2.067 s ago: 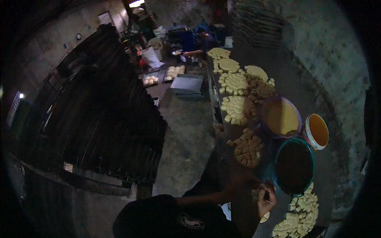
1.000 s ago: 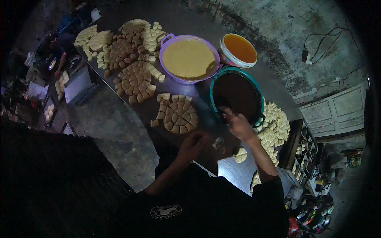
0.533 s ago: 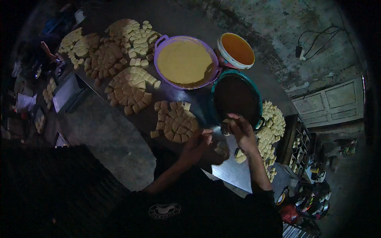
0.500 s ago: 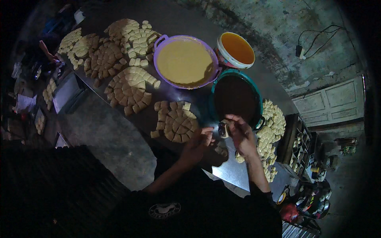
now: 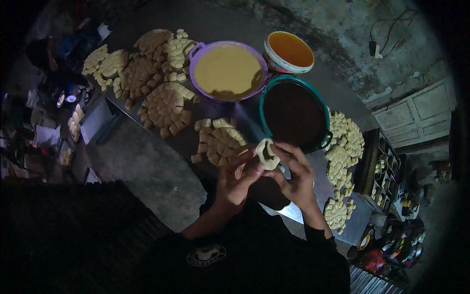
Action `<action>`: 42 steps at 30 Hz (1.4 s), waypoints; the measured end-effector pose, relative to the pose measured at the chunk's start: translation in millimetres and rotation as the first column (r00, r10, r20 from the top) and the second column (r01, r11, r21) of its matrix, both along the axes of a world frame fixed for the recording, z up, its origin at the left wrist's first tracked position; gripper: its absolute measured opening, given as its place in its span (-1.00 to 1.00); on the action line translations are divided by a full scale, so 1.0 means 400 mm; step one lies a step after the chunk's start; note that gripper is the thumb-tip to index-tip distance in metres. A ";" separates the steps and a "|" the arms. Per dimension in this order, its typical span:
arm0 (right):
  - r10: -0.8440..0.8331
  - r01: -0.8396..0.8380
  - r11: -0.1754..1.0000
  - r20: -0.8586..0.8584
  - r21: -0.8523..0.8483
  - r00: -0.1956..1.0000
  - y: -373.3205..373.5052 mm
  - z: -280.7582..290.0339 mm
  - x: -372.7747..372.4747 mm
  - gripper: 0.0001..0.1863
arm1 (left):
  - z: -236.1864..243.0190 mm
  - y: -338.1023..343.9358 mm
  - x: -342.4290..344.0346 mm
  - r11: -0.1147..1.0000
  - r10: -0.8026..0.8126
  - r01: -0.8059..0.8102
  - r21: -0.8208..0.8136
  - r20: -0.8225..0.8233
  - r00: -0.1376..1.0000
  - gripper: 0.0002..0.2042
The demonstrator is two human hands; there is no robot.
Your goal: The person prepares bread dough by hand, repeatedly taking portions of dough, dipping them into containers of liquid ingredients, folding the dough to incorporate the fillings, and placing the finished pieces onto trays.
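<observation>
Both my hands hold one pale piece of dough [image 5: 268, 162], its rim pulled up around a dark hollow. My left hand [image 5: 236, 182] grips its left side between thumb and fingers. My right hand [image 5: 297, 177] pinches the right side, fingers curved over it. Just beyond them stands a teal basin [image 5: 265, 113] of dark brown filling. A cluster of cut dough pieces [image 5: 218, 147] lies beyond my left hand, and more pale dough pieces [image 5: 341, 159] are spread to the right of the basin.
Behind the teal basin are a purple basin [image 5: 192, 73] of yellowish mixture and a white pail [image 5: 270, 58] of orange contents. More dough clusters [image 5: 165, 109] cover the table's left part. A rack [image 5: 378, 174] holding dough stands at the right, near a wall [image 5: 342, 44].
My left hand has closed in and now grips the dough together with my right. The dough's edges stand up around the dark filling, and the head view has shifted slightly.
</observation>
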State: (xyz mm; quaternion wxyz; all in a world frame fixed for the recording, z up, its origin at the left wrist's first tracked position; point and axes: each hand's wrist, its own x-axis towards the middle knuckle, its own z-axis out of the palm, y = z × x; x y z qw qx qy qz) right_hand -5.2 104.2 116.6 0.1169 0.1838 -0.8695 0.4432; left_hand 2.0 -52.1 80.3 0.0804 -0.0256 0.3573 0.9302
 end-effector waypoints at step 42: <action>-0.085 0.089 0.992 0.049 -0.086 0.995 0.430 -0.105 0.535 -0.52 | -0.050 0.344 0.384 0.542 -0.633 0.499 -0.676 0.063 0.772 -0.71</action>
